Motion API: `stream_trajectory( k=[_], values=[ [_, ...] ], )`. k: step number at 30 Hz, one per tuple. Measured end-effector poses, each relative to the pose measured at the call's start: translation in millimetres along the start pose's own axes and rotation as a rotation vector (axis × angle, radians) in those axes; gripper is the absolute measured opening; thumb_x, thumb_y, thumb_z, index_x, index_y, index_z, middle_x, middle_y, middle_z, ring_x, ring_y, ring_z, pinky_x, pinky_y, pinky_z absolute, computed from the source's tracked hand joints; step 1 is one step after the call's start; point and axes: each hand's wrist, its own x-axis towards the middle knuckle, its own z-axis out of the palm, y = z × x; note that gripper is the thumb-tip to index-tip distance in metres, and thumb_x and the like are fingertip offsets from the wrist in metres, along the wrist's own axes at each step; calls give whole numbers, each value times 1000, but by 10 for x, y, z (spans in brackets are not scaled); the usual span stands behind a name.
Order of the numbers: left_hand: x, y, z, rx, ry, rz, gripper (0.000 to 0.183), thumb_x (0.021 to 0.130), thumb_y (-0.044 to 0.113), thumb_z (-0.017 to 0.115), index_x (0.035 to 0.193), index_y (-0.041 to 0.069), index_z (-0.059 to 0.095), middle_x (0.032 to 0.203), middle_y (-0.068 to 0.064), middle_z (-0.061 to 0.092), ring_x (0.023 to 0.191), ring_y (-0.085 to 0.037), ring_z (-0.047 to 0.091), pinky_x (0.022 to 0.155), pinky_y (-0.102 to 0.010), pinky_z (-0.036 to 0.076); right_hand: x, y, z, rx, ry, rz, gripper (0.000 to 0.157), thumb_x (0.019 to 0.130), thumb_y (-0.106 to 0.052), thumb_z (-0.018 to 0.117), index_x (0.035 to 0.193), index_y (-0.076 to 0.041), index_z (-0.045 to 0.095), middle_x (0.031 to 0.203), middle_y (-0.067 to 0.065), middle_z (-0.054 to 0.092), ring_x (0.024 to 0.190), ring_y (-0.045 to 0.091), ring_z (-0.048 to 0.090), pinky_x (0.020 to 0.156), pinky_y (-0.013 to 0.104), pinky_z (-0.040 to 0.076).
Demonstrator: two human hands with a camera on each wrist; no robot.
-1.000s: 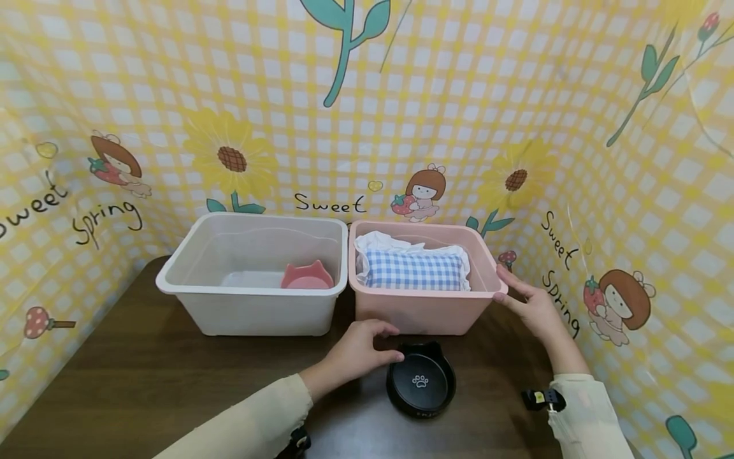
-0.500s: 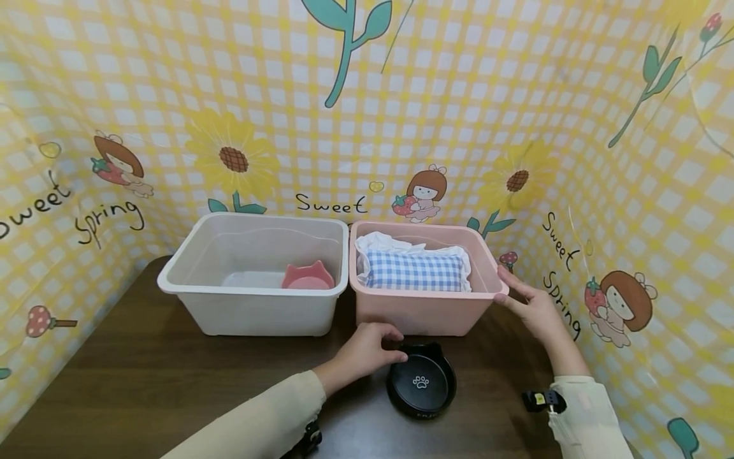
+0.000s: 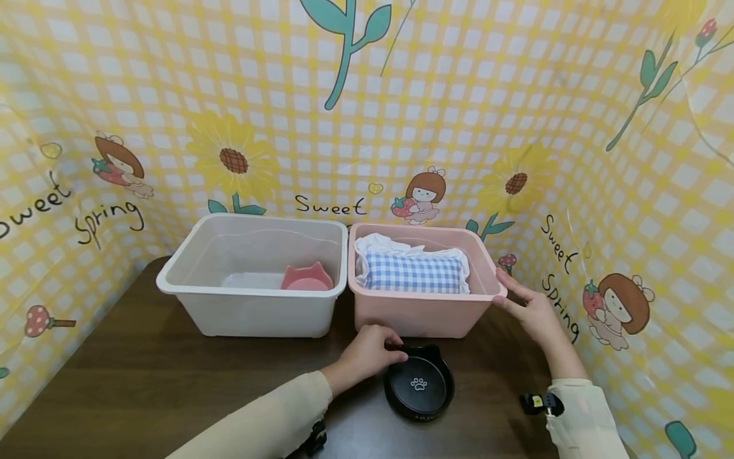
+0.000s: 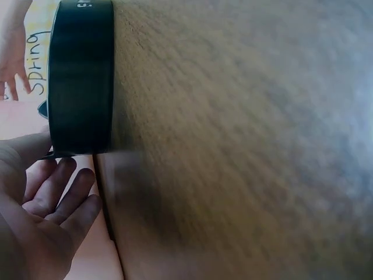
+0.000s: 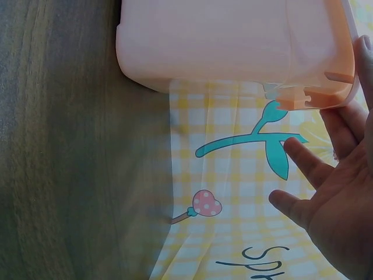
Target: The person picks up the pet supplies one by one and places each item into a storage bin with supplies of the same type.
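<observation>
A black cat-eared pet bowl (image 3: 420, 386) with a white paw print sits on the table in the head view. My left hand (image 3: 369, 354) pinches its rim near the left ear, thumb over the edge and fingers curled behind, as the left wrist view shows against the bowl's side (image 4: 81, 76). My right hand (image 3: 533, 312) holds the right front corner of the pink bin (image 3: 421, 315) by the rim. In the right wrist view thumb and forefinger meet that rim, while the other fingers (image 5: 291, 204) stand spread. A blue-checked pillow (image 3: 413, 271) with white ruffles lies inside the bin.
Left of the pink bin, nearly touching it, stands a light grey bin (image 3: 258, 315) with a pink cat-eared bowl (image 3: 306, 278) inside. Both bins stand at the back of the dark wooden table (image 3: 143, 382), before a yellow checked cloth (image 3: 321, 153) that covers the walls.
My left hand has moved slightly right and its thumb and fingers have closed on the black bowl's rim. The right hand keeps its hold on the pink bin.
</observation>
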Motion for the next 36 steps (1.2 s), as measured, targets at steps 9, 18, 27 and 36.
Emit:
stream_trajectory(
  k=[9, 18, 27, 36],
  values=[
    [6, 44, 6, 7, 42, -38, 12, 76, 31, 81, 71, 26, 71, 68, 19, 63, 66, 1, 56, 60, -19, 47, 5, 6, 13, -32, 10, 2, 57, 87, -39, 69, 139, -35, 48, 147, -7, 42, 142, 26, 31, 113, 56, 21],
    [-31, 84, 13, -28, 97, -82, 13, 77, 30, 79, 68, 27, 72, 72, 17, 65, 70, 0, 58, 62, -21, 48, 0, -15, 26, -40, 5, 17, 58, 86, -42, 69, 140, -35, 48, 148, -6, 42, 142, 27, 31, 113, 57, 22],
    [-40, 181, -66, -31, 141, -37, 10, 79, 29, 78, 70, 29, 73, 74, 18, 68, 71, 2, 60, 63, -21, 49, -22, -47, 8, -11, -1, 5, 58, 87, -38, 69, 140, -33, 47, 148, -7, 42, 142, 27, 30, 113, 57, 21],
    [-72, 295, -162, -8, 112, 38, 7, 79, 32, 78, 73, 32, 74, 70, 24, 65, 70, 5, 59, 63, -19, 49, -24, -57, -4, -16, -10, 6, 58, 87, -39, 69, 141, -32, 47, 148, -6, 41, 142, 27, 29, 113, 57, 22]
  ],
)
